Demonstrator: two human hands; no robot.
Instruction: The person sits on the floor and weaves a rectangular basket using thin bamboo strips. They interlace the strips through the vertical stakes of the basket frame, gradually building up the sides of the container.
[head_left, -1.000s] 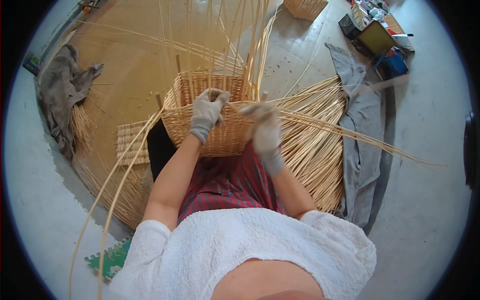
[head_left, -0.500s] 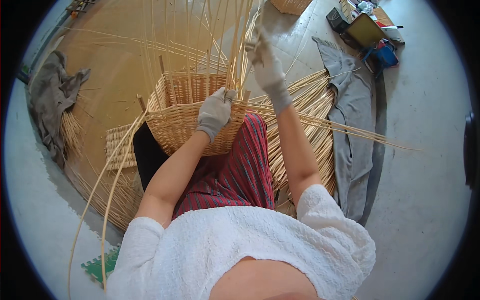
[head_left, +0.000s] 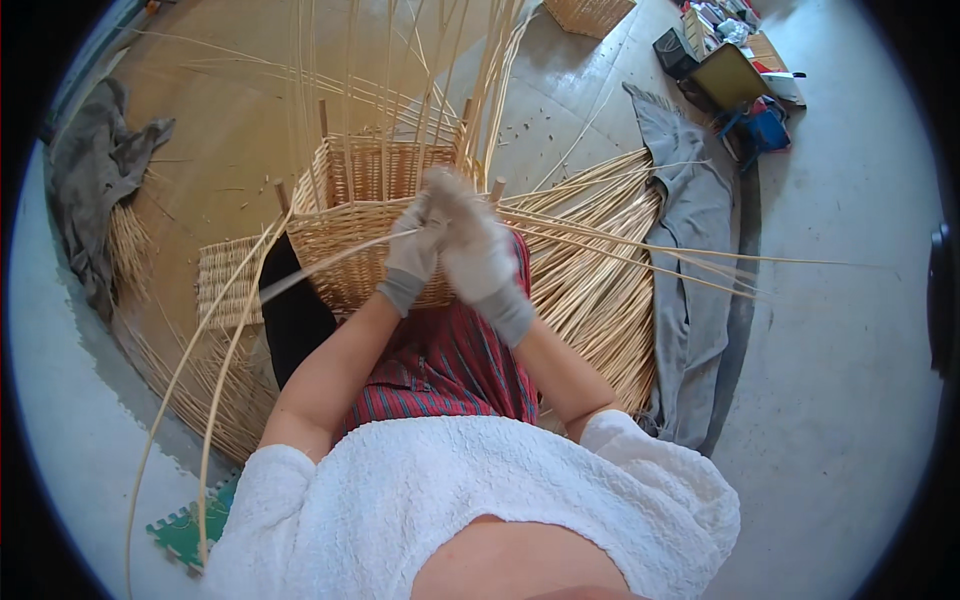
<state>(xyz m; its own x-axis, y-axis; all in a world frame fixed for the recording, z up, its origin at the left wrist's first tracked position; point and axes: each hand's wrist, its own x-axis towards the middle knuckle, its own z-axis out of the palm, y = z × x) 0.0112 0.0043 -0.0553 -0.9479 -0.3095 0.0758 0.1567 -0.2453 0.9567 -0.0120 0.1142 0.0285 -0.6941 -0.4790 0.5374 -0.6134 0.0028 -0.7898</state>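
Observation:
A square wicker basket [head_left: 340, 235] rests on my lap, with tall upright canes [head_left: 351, 80] rising from its rim and short wooden corner posts [head_left: 498, 188]. My left hand [head_left: 412, 250], in a pale work glove, is closed at the near wall, just below the rim. A wicker strand [head_left: 325, 264], blurred by movement, reaches from it toward the lower left. Against it lies my gloved right hand [head_left: 474, 245]; motion smears its fingers, so its grip is unclear. Long loose canes [head_left: 620, 236] stick out from the basket's right corner, and two more bend down at the left [head_left: 228, 365].
Right of my knees, a big bundle of canes [head_left: 600, 290] lies beside a grey cloth [head_left: 690, 300]. Left are another cloth [head_left: 100, 190], a flat woven panel [head_left: 225, 280] and scattered canes. Farther off stand another basket [head_left: 590, 14] and a blue container [head_left: 765, 130] among clutter.
My right hand has come down from above the basket's right corner to meet my left hand at the near wall. A blurred strand now sweeps to the left from my hands.

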